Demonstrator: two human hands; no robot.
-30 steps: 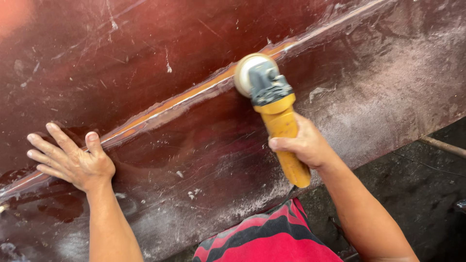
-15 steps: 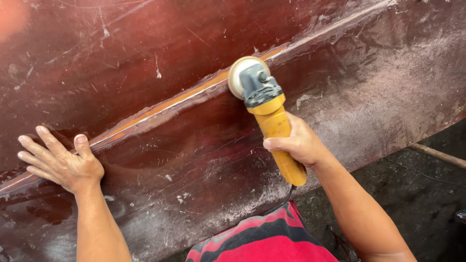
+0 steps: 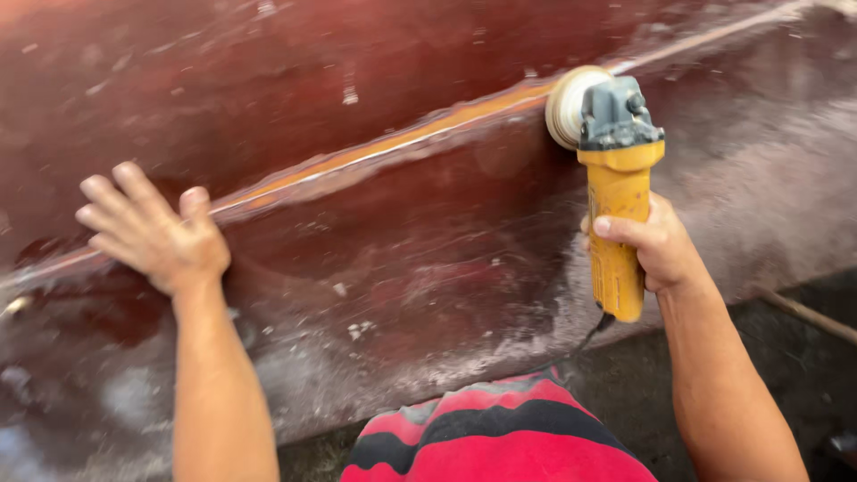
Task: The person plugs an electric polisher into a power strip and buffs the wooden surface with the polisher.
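Yellow angle grinder (image 3: 618,192) stands upright at right, its pale disc (image 3: 566,107) laid against the orange seam (image 3: 402,147) of the dark red hull (image 3: 375,268); right hand (image 3: 656,245), fingers wrapped round the body, steers it, left hand (image 3: 161,234), fingers spread, braces flat at left.

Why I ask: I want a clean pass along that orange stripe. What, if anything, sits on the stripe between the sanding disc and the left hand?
Nothing visible does. The grinder has its disc at the stripe, and the stretch down to the left hand shows only bare red panel with dust.
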